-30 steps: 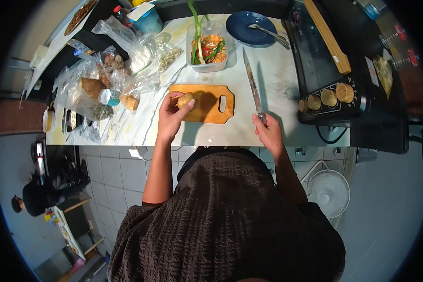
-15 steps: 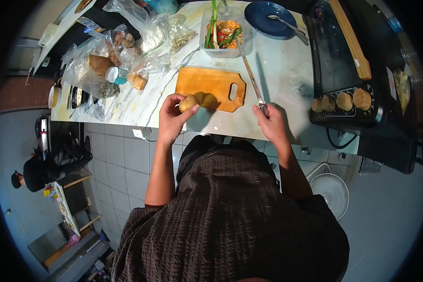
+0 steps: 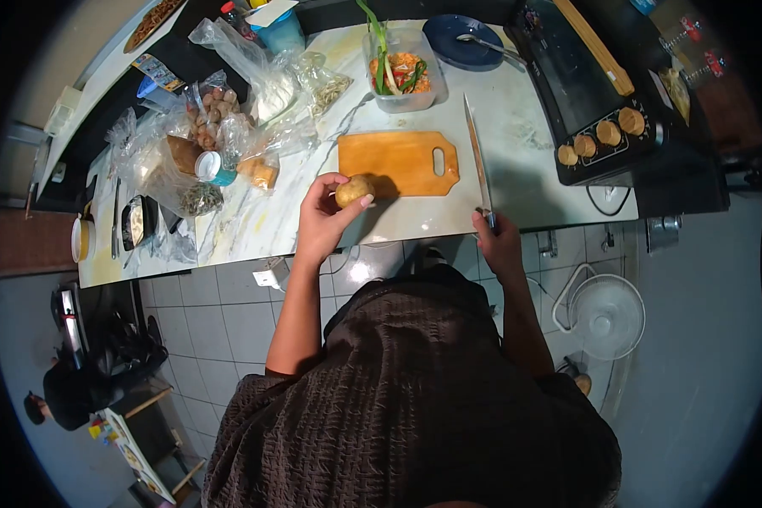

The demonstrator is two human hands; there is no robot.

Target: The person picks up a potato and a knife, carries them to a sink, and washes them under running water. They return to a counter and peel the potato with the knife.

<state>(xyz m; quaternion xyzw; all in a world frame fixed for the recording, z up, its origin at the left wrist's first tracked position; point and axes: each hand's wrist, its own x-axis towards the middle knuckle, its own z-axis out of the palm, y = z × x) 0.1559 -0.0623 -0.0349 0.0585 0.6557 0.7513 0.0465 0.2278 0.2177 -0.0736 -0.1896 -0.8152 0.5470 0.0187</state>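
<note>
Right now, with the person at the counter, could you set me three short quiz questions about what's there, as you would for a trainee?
1. True or false: the left hand holds a potato.
2. What does the right hand grip? A) spoon B) knife C) fork
3. Fill in: the wooden cutting board has nothing on it; the blue plate carries a ____.

Key
1. True; the potato is held beside the board's near left corner.
2. B; the blade points away from the person, right of the board.
3. Spoon.
</note>
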